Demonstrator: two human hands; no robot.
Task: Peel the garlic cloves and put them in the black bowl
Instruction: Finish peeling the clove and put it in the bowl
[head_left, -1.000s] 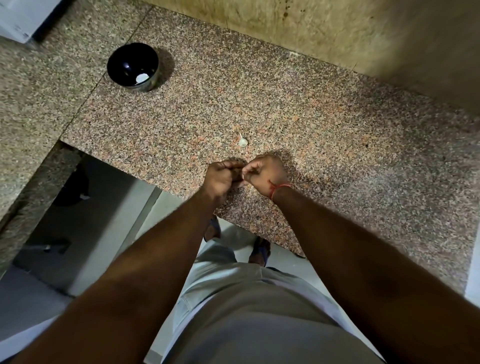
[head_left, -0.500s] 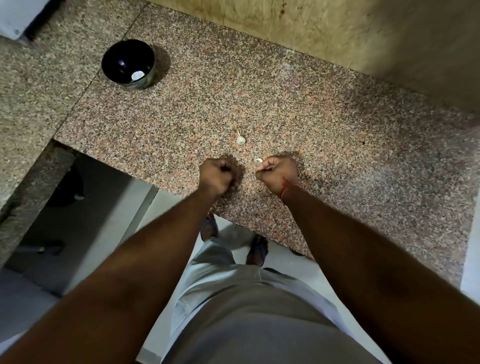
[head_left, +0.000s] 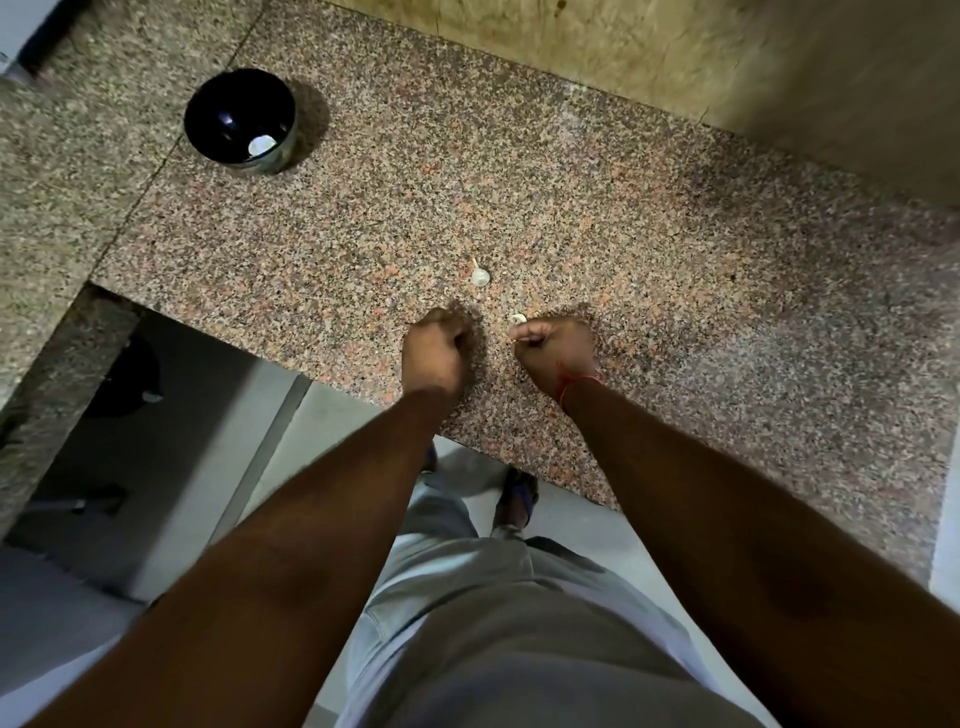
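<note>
Hovering near counter (head_left: 675, 249) edge: 2 hands (head_left: 434, 348).

- Whatever the curled left hand (head_left: 435, 347) holds, if anything, is hidden inside its fingers.
- The right hand (head_left: 553, 349) covers most of a pale scrap (head_left: 518, 318), just beside the left hand; clove or skin, cannot tell.

The counter (head_left: 623, 218) is speckled polished granite with a faint sheen — pink, grey and black grains — while the bowl (head_left: 228, 111) is glossy black inside with a shiny metallic outer wall, and the wall (head_left: 649, 57) behind looks matt, stained and rough.
</note>
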